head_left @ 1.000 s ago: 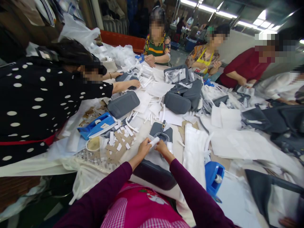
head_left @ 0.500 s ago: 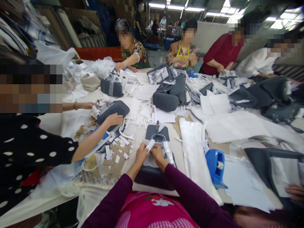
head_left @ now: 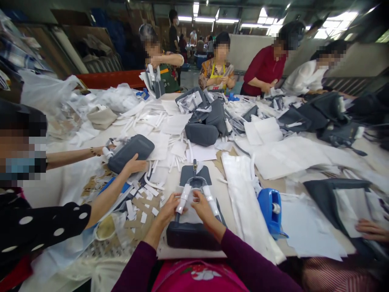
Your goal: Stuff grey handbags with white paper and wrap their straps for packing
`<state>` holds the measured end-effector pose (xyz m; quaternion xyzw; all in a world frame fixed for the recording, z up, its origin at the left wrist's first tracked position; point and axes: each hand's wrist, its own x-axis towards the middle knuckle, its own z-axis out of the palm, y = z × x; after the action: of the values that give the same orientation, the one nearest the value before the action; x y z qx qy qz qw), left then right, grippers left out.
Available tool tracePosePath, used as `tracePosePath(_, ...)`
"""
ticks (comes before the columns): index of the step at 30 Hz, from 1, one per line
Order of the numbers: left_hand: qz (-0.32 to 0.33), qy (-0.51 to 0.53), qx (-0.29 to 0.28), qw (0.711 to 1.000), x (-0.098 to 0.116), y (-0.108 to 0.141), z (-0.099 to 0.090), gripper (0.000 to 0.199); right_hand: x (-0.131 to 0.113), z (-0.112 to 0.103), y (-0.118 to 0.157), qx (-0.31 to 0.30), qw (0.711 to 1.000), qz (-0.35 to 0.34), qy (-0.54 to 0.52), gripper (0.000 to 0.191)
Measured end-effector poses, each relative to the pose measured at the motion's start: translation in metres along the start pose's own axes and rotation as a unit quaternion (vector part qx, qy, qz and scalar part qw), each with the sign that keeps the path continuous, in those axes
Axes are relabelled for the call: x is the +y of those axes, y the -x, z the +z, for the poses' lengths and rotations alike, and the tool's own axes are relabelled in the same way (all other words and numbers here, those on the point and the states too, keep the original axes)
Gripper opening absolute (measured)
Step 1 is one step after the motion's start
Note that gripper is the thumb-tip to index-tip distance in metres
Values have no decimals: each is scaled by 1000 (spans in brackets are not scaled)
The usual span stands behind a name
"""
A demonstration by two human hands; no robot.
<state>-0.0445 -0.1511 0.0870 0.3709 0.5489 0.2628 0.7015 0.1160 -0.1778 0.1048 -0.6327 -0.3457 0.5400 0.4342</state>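
A dark grey handbag (head_left: 194, 236) lies before me, its flap (head_left: 187, 175) laid open away from me with a strap and buckle on it. The two sides of its arched handle carry white wraps, a left wrap (head_left: 183, 199) and a right wrap (head_left: 212, 200). My left hand (head_left: 169, 209) is at the left wrap, its fingers closed against it and partly hidden behind it. Between the two wraps, my right hand (head_left: 203, 207) hovers over the bag with bent fingers apart, holding nothing that I can see.
A blue tape dispenser (head_left: 270, 213) and a long white padded sheet (head_left: 240, 202) lie right of the bag. Paper scraps (head_left: 142, 207) cover cardboard at left. There, a co-worker's hands hold another grey bag (head_left: 132, 154). More bags (head_left: 202, 134) are piled ahead. Several people stand around the table.
My hands have moved apart; the left wrap now lies along the handle, and my right hand has come away from it. Across the table, a co-worker has lifted a grey bag.
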Motion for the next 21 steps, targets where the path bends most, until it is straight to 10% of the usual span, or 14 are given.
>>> tracePosePath(4,22,-51,118,991,-15,12,-36,35,13,-70,53,-11,1000,-4,-1,18)
tracePosePath(9,70,-197,225,952,-37,46,-52,27,64,-142,88,165,984,58,34,28)
tracePosePath(15,231,-397,149,876,-9,73,27,37,110,-144,68,95,956,236,-145,24)
tracePosePath(21,146,-497,6,855,-7,38,91,30,106,-131,51,44,939,289,-180,8)
